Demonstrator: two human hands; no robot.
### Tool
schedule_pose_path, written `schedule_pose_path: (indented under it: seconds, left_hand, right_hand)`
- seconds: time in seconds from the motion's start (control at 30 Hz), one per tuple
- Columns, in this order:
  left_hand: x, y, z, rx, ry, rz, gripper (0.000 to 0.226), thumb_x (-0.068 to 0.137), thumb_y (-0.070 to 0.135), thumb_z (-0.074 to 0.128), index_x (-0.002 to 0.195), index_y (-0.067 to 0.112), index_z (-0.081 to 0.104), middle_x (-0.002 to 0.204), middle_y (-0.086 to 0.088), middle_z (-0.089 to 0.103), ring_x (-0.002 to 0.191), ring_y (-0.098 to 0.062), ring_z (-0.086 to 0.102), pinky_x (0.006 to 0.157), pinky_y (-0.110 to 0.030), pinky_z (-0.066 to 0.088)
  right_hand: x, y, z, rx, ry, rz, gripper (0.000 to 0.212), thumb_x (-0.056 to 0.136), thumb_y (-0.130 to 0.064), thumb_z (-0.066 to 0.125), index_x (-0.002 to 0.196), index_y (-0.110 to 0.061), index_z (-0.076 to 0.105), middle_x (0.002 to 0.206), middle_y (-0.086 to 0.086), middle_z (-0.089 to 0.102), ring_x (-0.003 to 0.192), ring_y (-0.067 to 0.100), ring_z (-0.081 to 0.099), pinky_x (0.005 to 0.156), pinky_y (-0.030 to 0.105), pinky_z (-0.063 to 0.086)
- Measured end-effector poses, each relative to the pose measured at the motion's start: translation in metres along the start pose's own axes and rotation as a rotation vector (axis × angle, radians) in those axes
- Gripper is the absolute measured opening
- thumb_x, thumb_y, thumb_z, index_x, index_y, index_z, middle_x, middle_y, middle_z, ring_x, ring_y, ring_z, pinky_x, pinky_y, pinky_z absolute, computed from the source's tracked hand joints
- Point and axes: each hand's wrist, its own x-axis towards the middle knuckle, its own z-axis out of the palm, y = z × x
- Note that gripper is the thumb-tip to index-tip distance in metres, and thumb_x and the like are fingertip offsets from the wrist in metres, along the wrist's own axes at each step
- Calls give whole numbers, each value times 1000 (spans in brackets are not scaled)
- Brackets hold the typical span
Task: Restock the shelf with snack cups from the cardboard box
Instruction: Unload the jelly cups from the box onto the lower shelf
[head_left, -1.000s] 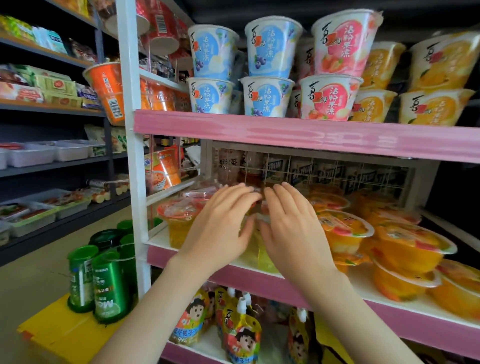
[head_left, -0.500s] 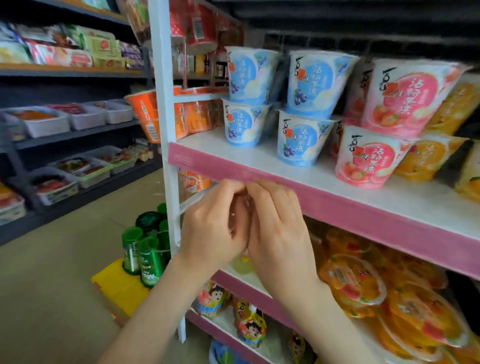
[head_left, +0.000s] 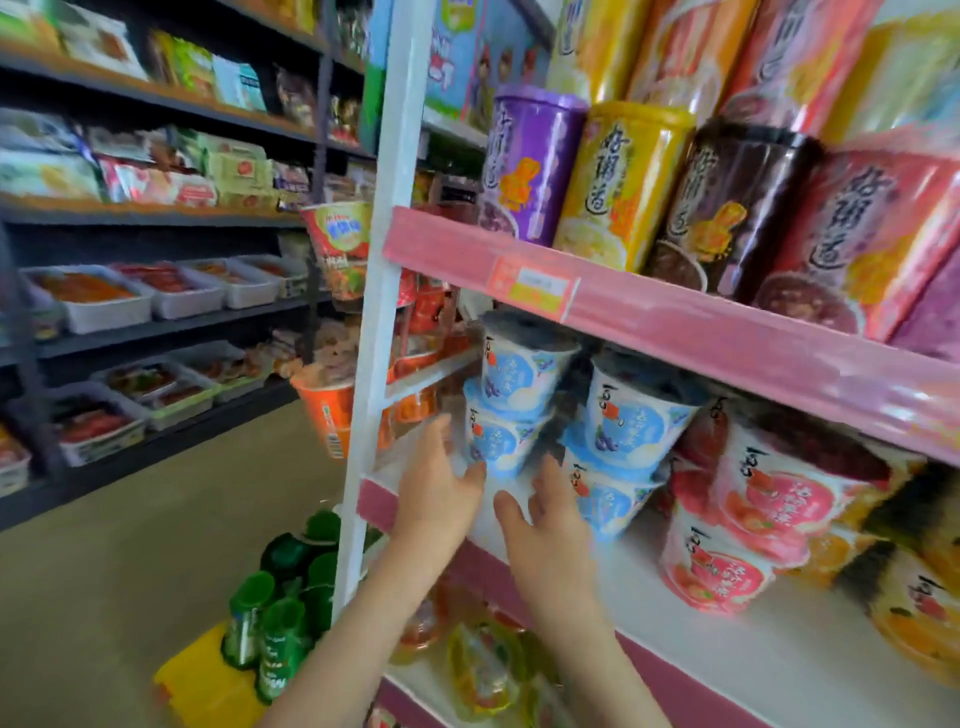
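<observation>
- Head view, tilted and blurred by motion. The shelf being stocked is the white board with a pink lip, one tier below the upper shelf.
- Tall canisters fill the upper shelf upright, labels forward, probably for easy reading.
- The cardboard box is not in frame, so the remaining stock cannot be judged.
- Blue snack cups sit at the left end of the shelf in two stacks, each two high, just beside the white post. Stacking likely uses the height under the tier above.
- Pink cups stand to their right, also doubled; flavours look grouped by colour.
- Green bottles stand on a yellow crate on the floor, apart from the shelf.
- The left hand is empty, fingers spread wide, at the lowest blue cup; contact cannot be confirmed.
- The right hand is empty too, fingers loosely spread, just below the second stack.
- Judgement: both hands are placed to square or steady the front stack.
- A price tag sits on the upper lip.
</observation>
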Motion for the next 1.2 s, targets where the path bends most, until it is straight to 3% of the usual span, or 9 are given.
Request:
schedule_pose_path:
  seconds: [0.07,0.2,0.4,0.57,0.7,0.8,0.93,1.07,1.2]
  left_hand:
    - [18,7,-5,-44,-86,-96,72,87,11,62,147,16,23,147,-6,38,132,-23,40,107,-33,33]
    - [34,12,-8,-106,-246,-126,73,90,8,57,149,20,16,149,-2,34,136,-19,33,97,-21,27]
    - [45,-9,4,-211,-387,-139,70,82,-12,47,124,43,34,129,16,46,110,-2,46,86,-19,39]
    - [56,-12,5,-258,-459,-210,83,82,-14,41,150,26,15,143,8,38,122,-11,45,83,-14,43]
    - [55,-13,3,-294,-419,-204,77,81,-19,35,143,27,34,118,12,53,89,7,52,64,-5,45]
    - [51,-10,-1,-231,-387,-214,75,83,-15,34,145,27,31,134,7,50,106,-2,48,87,-16,39]
    - [47,-5,-5,-110,-436,-173,70,89,-4,40,148,30,24,145,7,40,130,-13,40,94,-21,32]
    - [27,6,-7,18,-267,-91,60,85,0,50,139,22,37,129,8,48,118,-9,46,89,-21,34]
    - [-22,13,4,-23,-189,-94,47,80,-14,43,120,10,49,111,1,52,109,-13,52,84,-11,31]
  right_hand:
    - [15,-4,7,-29,-58,93,64,91,-22,54,147,-13,23,119,0,43,106,18,47,87,24,35]
    - [32,-8,18,77,-145,212,80,92,-20,53,152,-21,1,152,-5,27,137,17,31,109,31,29]
    - [41,-3,36,240,-70,220,62,85,-8,54,130,-43,29,127,-16,52,117,8,50,105,35,40]
    - [52,-4,47,311,3,229,75,82,0,53,140,-34,22,130,-4,48,120,15,48,106,39,40]
    - [54,3,55,324,22,217,69,77,-11,58,127,-47,25,128,-4,52,116,14,53,101,41,45]
    - [56,7,53,351,-1,224,69,77,-6,64,123,-45,29,123,-6,54,111,9,55,97,34,47]
    - [52,-2,46,268,-53,223,69,82,-5,62,126,-42,24,128,-5,52,112,10,53,98,34,45]
    - [26,-16,22,70,-107,175,71,88,-7,56,145,-33,24,132,-16,44,115,1,42,89,15,34]
    - [-8,-7,-9,52,72,286,42,89,-7,54,127,-24,53,118,-3,58,113,13,54,85,20,36]
